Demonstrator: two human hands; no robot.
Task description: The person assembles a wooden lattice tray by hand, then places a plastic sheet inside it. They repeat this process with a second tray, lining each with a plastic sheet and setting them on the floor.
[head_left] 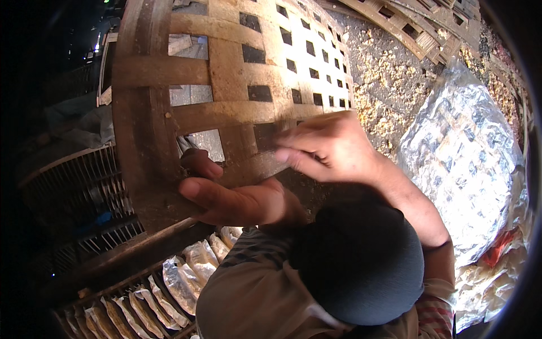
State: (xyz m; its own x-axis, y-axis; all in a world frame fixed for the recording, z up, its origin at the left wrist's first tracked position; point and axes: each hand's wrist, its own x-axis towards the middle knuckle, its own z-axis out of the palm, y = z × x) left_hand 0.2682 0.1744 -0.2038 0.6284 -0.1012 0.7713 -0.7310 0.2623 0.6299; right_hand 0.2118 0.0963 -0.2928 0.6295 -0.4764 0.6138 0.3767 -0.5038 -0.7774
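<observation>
A large wooden lattice tray [226, 73], woven from broad brown slats with square gaps, stands tilted in front of me. My left hand [231, 198] grips its lower slat, thumb on the front and fingers hooked through a gap. My right hand [327, 147] lies against the lattice just to the right, fingers bent toward a slat and blurred; I cannot see whether it holds anything. A dark rounded cloth shape [355, 260] covers the lower part of both forearms.
A big crinkled foil sheet [463, 147] lies at the right beside a red wrapper [497, 248]. Yellowish crumbs [389, 73] litter the ground. Another lattice [412, 22] lies at the top right. Foil-wrapped packets [180, 277] line a rack at the lower left.
</observation>
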